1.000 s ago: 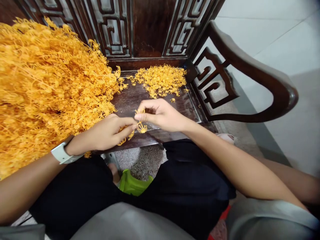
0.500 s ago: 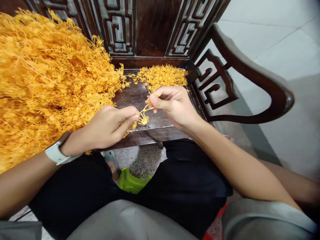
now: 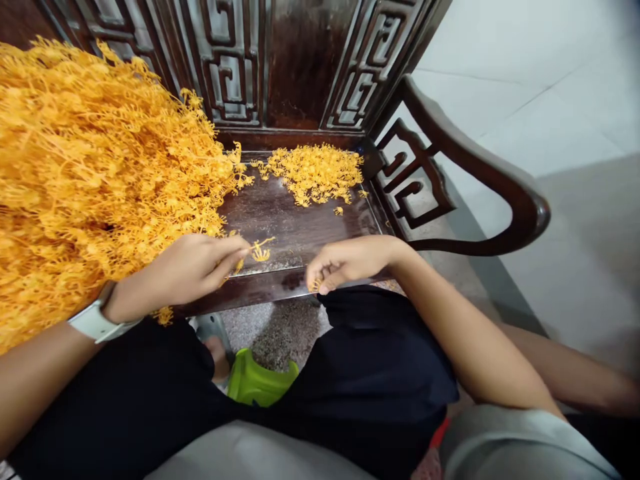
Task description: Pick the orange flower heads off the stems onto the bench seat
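Observation:
Between the thumb and fingers of my left hand (image 3: 193,267) is a thin yellow-orange plastic flower sprig (image 3: 260,252), its spiky head hanging over the bench seat. My right hand (image 3: 353,260) has come down by the seat's front edge, with its fingertips pinched on a small yellow plastic floret (image 3: 315,285) that is mostly covered. The two hands are apart. To the left, a large heap of yellow-orange plastic flower sprigs (image 3: 100,160) reaches up to my left hand. A smaller pile of loose florets (image 3: 320,172) lies at the back of the seat.
The dark wooden bench seat (image 3: 265,207) has a carved lattice backrest (image 3: 295,67) behind it and a curved armrest (image 3: 480,167) at the right. A stray floret (image 3: 339,211) lies on the seat. Below is a green plastic stool (image 3: 260,380), between my knees.
My right hand has pulled away from the left, moving down toward the seat's front edge with a small floret. My left hand has shifted slightly left and down, still holding the sprig.

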`<state>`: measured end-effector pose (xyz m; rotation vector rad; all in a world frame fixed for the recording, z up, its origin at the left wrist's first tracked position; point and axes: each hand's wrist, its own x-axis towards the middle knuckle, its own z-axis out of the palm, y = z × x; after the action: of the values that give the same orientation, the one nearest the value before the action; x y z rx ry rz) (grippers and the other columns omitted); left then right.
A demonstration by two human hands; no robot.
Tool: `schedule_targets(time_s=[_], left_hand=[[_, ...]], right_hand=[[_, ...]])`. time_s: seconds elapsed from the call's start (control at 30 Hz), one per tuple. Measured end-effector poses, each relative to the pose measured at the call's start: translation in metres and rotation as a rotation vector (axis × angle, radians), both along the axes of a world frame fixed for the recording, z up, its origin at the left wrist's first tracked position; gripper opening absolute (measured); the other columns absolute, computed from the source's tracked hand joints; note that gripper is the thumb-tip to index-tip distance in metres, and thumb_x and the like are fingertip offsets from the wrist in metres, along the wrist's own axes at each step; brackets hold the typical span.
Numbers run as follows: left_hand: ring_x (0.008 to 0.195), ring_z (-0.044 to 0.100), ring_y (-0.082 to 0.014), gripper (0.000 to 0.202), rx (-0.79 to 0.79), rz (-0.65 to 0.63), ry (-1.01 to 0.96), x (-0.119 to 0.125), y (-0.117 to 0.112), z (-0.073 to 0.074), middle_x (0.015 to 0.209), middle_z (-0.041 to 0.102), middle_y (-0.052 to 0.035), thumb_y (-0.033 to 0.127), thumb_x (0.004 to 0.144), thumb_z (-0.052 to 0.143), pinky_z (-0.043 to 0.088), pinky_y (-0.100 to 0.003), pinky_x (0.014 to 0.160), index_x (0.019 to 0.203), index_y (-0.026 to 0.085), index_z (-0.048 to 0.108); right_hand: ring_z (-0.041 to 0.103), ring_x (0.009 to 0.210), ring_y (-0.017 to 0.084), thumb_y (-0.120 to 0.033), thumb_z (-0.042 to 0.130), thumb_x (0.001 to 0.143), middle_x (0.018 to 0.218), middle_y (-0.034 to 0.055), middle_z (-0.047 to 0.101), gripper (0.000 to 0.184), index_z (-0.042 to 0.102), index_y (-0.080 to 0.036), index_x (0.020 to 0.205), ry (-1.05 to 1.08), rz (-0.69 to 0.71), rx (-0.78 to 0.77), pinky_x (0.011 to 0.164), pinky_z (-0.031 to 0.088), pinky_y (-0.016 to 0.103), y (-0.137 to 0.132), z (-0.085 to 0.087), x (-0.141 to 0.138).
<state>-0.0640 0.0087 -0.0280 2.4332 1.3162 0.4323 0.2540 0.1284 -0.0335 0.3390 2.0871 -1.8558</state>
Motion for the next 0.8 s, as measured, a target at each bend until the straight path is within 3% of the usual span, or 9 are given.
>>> schedule_targets(time_s=[0.03,0.07,0.17,0.23,0.3,0.4,0.57,0.7,0.8], left_hand=[[0.057,0.059,-0.0157,0.032,-0.015,0.013,0.0,-0.003,0.005,0.0,0.067,0.063,0.0002,0.037,0.111,0.044,0.039,-0.03,0.06,0.098,0.022,0.07],[0.057,0.059,-0.0158,0.033,-0.026,0.016,0.005,-0.004,0.008,-0.001,0.066,0.061,0.0006,0.038,0.112,0.043,0.039,-0.031,0.061,0.098,0.022,0.069],[0.056,0.057,-0.0163,0.035,-0.031,0.004,0.027,-0.004,0.012,-0.004,0.066,0.058,0.0011,0.039,0.113,0.041,0.037,-0.032,0.062,0.097,0.022,0.068],[0.055,0.055,-0.0166,0.035,-0.033,-0.005,0.04,-0.001,0.012,-0.006,0.066,0.058,0.0013,0.039,0.113,0.041,0.035,-0.033,0.062,0.098,0.022,0.068],[0.054,0.055,-0.0165,0.035,-0.037,-0.003,0.038,0.002,0.013,-0.008,0.065,0.059,0.0015,0.038,0.112,0.042,0.034,-0.033,0.061,0.099,0.022,0.07],[0.058,0.057,-0.0152,0.033,-0.058,0.053,-0.029,0.008,0.016,-0.008,0.069,0.064,0.0009,0.039,0.111,0.045,0.037,-0.032,0.063,0.101,0.021,0.071],[0.07,0.063,-0.0151,0.033,-0.084,0.281,-0.244,0.026,0.02,-0.001,0.079,0.072,-0.0006,0.043,0.109,0.051,0.045,-0.028,0.069,0.099,0.019,0.071],[0.066,0.058,-0.0137,0.032,-0.072,0.285,-0.339,0.04,0.019,0.003,0.078,0.069,0.0003,0.04,0.108,0.051,0.044,-0.028,0.067,0.097,0.018,0.071],[0.064,0.054,-0.0131,0.032,-0.078,0.26,-0.372,0.041,0.017,0.005,0.074,0.065,0.0013,0.038,0.11,0.05,0.042,-0.027,0.065,0.096,0.019,0.07]], right_hand=[[0.07,0.074,0.014,-0.035,0.082,0.091,0.087,0.0051,0.079,0.025,0.077,-0.014,0.103,0.065,-0.097,-0.041,0.07,0.055,0.027,0.002,0.001,-0.003],[0.07,0.075,0.014,-0.038,0.081,0.091,0.088,0.0047,0.079,0.027,0.076,-0.015,0.105,0.166,-0.299,-0.08,0.071,0.055,0.026,0.007,0.002,-0.004],[0.07,0.081,0.014,-0.051,0.074,0.093,0.099,0.0064,0.08,0.033,0.071,-0.02,0.106,0.467,-1.079,-0.176,0.073,0.057,0.026,0.022,0.003,-0.005],[0.068,0.081,0.015,-0.052,0.067,0.095,0.102,0.0085,0.08,0.033,0.069,-0.021,0.102,0.472,-1.341,-0.254,0.071,0.057,0.027,0.025,0.001,-0.006],[0.064,0.073,0.015,-0.046,0.067,0.093,0.096,0.0082,0.079,0.029,0.069,-0.019,0.103,0.379,-1.359,-0.311,0.066,0.055,0.027,0.019,-0.002,-0.009],[0.059,0.064,0.012,-0.04,0.072,0.092,0.085,0.0048,0.074,0.03,0.072,-0.017,0.112,0.31,-1.179,-0.261,0.062,0.049,0.028,0.005,-0.007,-0.019],[0.059,0.064,0.01,-0.054,0.078,0.092,0.086,0.003,0.071,0.04,0.069,-0.018,0.107,0.208,-0.944,-0.051,0.06,0.047,0.027,-0.009,-0.014,-0.041],[0.061,0.067,0.01,-0.062,0.079,0.09,0.088,0.0027,0.072,0.046,0.068,-0.018,0.098,0.307,-0.809,-0.039,0.063,0.051,0.026,-0.019,-0.016,-0.06],[0.061,0.065,0.009,-0.064,0.078,0.09,0.079,0.0015,0.07,0.048,0.065,-0.018,0.086,0.426,-0.781,-0.047,0.065,0.051,0.026,-0.027,-0.009,-0.07]])
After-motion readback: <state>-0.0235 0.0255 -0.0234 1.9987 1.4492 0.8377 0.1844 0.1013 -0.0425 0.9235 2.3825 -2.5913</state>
